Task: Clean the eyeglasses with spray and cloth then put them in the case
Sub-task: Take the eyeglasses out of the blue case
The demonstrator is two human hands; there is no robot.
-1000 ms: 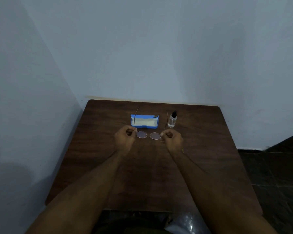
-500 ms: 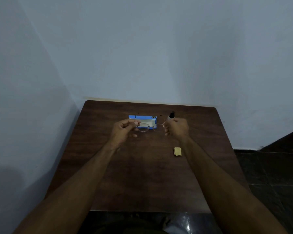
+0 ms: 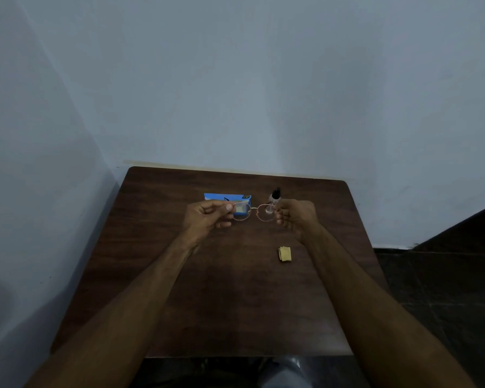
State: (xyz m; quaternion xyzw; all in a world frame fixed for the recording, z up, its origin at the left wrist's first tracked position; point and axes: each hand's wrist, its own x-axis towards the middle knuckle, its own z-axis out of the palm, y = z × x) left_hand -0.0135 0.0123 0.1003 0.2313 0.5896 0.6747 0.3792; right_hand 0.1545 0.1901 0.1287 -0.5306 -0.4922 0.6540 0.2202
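Observation:
Thin gold-rimmed eyeglasses [image 3: 253, 212] hang in the air above the brown table [image 3: 230, 289], lenses facing me. My left hand [image 3: 207, 217] pinches their left end and my right hand [image 3: 296, 215] pinches their right end. Behind them on the table lies the blue glasses case [image 3: 221, 197], partly hidden by the left lens and hand. The small clear spray bottle [image 3: 275, 195] with a black cap stands to the right of the case, its lower part behind the right lens and fingers. A small folded yellow cloth [image 3: 285, 253] lies on the table below my right hand.
The table stands in a corner, with pale walls [image 3: 235, 93] behind and to its left. Dark floor [image 3: 443, 289] lies to the right of the table. My knees show under the near edge.
Both hands lifted the eyeglasses from the tabletop up in front of the case and bottle. The yellow cloth, covered by my right hand a second ago, now lies uncovered.

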